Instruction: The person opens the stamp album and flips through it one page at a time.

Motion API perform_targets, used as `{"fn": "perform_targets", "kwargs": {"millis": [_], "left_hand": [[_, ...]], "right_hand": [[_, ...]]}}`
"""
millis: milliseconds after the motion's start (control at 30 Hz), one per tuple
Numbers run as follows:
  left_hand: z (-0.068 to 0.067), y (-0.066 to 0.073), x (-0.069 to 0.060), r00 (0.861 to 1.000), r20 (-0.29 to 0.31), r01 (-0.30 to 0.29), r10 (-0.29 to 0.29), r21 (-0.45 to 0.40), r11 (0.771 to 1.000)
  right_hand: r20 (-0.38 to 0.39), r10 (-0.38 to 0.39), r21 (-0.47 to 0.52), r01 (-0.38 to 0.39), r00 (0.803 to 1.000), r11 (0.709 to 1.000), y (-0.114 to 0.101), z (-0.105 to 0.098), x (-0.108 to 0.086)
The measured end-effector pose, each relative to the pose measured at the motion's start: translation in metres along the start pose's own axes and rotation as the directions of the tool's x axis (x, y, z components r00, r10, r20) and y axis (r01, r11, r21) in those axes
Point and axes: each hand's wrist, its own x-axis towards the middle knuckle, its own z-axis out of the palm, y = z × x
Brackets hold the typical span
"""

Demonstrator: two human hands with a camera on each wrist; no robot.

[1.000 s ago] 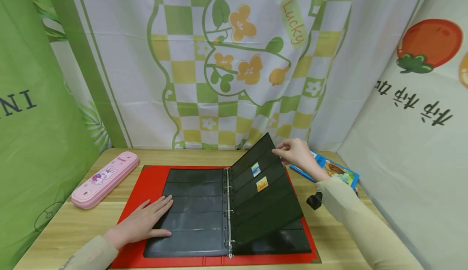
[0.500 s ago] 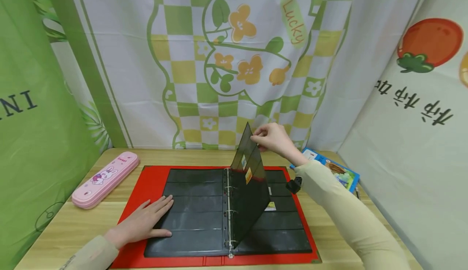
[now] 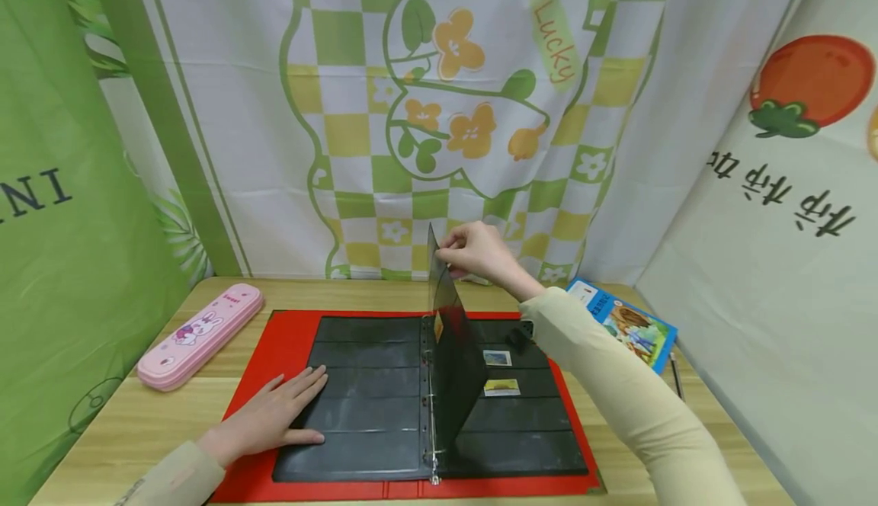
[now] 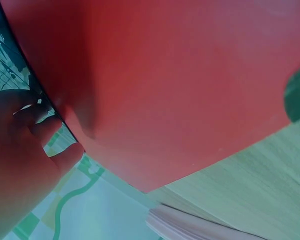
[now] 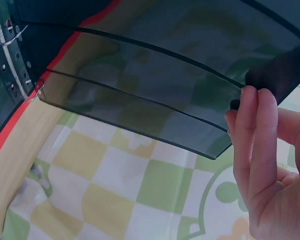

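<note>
A red ring binder [image 3: 257, 353] lies spread on the table with black pocket pages inside. My right hand [image 3: 480, 251] pinches the outer edge of one dark, see-through page [image 3: 456, 369], which stands nearly upright over the metal rings [image 3: 430, 399]. In the right wrist view, fingers [image 5: 260, 135] and thumb hold that page near its corner. On the page below to the right sit a blue stamp-like card [image 3: 497, 358] and a yellow one [image 3: 502, 388]. My left hand [image 3: 274, 414] rests flat on the left side, fingers straight, across the red cover and the left page [image 3: 363, 414].
A pink pencil case [image 3: 199, 336] with a rabbit print lies left of the binder. To the right are a blue picture book [image 3: 627, 323] and a thin pen [image 3: 677, 376]. A printed curtain [image 3: 370, 132] hangs behind the wooden table [image 3: 151, 430].
My right hand has swung the page leftward, from leaning right to nearly upright, uncovering the two cards on the page beneath. The left hand has stayed in place.
</note>
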Motion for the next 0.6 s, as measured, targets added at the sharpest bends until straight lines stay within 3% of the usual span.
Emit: {"fn": "perform_targets", "kwargs": {"millis": [200, 433, 600], "left_hand": [[0.002, -0.003, 0.002, 1.000, 0.004, 0.007, -0.007, -0.002, 1.000], [-0.004, 0.001, 0.005, 1.000, 0.024, 0.007, -0.007, 0.020, 1.000], [-0.015, 0.012, 0.020, 0.997, -0.070, 0.014, -0.011, 0.036, 0.999]], "right_hand": [[0.015, 0.012, 0.026, -0.012, 1.000, 1.000, 0.000, 0.008, 0.008], [0.026, 0.033, 0.069, -0.034, 0.999, 0.997, 0.000, 0.018, 0.016], [0.036, 0.035, 0.067, -0.038, 0.999, 0.997, -0.005, 0.021, 0.017]]}}
